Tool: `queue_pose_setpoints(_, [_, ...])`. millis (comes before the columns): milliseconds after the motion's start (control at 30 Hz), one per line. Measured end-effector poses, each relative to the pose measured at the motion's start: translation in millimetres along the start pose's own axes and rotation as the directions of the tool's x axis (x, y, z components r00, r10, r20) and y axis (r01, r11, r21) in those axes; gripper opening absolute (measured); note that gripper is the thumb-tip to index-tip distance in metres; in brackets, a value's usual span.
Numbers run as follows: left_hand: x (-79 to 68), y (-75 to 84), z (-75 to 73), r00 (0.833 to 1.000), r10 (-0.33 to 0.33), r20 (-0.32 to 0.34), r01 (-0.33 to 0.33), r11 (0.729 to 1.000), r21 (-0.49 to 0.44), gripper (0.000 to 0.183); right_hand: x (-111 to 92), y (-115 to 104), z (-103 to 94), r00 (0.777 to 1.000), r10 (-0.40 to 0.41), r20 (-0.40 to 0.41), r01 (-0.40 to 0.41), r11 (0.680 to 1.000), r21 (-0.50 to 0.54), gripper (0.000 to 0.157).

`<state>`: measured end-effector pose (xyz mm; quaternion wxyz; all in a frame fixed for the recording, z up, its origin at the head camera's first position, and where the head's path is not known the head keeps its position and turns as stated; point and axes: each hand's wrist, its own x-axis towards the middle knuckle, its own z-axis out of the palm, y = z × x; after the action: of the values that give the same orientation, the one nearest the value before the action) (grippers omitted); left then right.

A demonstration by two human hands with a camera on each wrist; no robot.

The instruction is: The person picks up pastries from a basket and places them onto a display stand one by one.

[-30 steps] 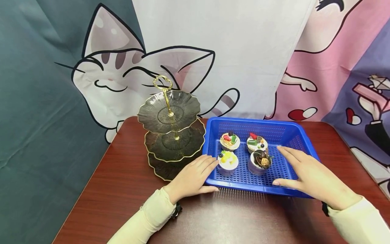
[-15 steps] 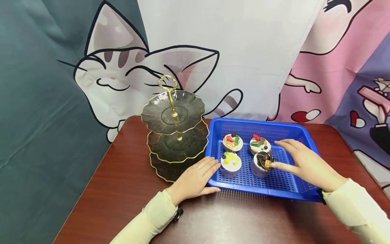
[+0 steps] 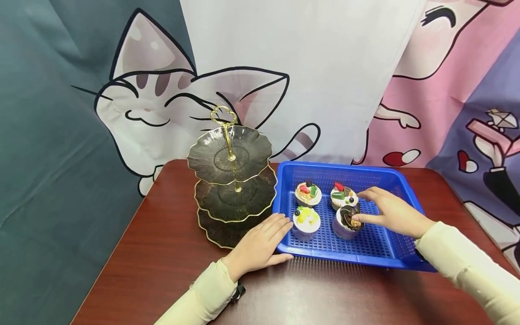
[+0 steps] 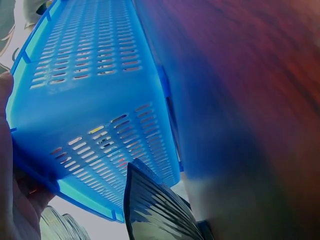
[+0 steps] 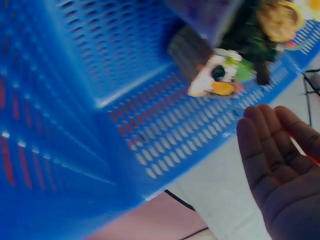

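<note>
Where basket edges [image 3: 349, 257] meet, left fingers [image 3: 274, 226] rest.

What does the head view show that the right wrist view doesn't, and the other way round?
Only the head view: the left hand at the basket's near left corner, and the tiered stand.

Only the right wrist view: the palm side of the right hand.

Both: the right hand itself, the blue basket and the chocolate cupcake, which is blurred and cut off in the wrist view.
</note>
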<state>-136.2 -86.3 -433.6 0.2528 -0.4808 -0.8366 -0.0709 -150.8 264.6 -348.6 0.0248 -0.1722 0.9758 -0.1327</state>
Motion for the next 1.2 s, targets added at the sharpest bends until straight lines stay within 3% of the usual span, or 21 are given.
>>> queue_pose_setpoints(267, [-1.7, 0.9, 2.6, 1.0, 0.014, -0.021, -0.014, 1.0, 0.0, 0.071, 2.1, 7.5, 16.4, 0.998, -0.043, 0.049, 0.043, 0.999, -0.012, 0.079])
queue_pose_setpoints(733, [-0.1, -0.8, 0.7, 0.999, 0.027, -0.043, -0.027, 1.0, 0.002, 0.071, 7.2, 12.5, 28.5, 0.998, -0.01, 0.059, 0.015, 0.996, -0.083, 0.096])
queue_pose_setpoints(1200, [1.0, -3.0, 3.1, 0.997, 0.046, -0.06, -0.046, 0.999, 0.012, 0.07, 11.2, 17.0, 28.4, 0.996, 0.026, 0.086, -0.022, 0.999, -0.039, 0.102])
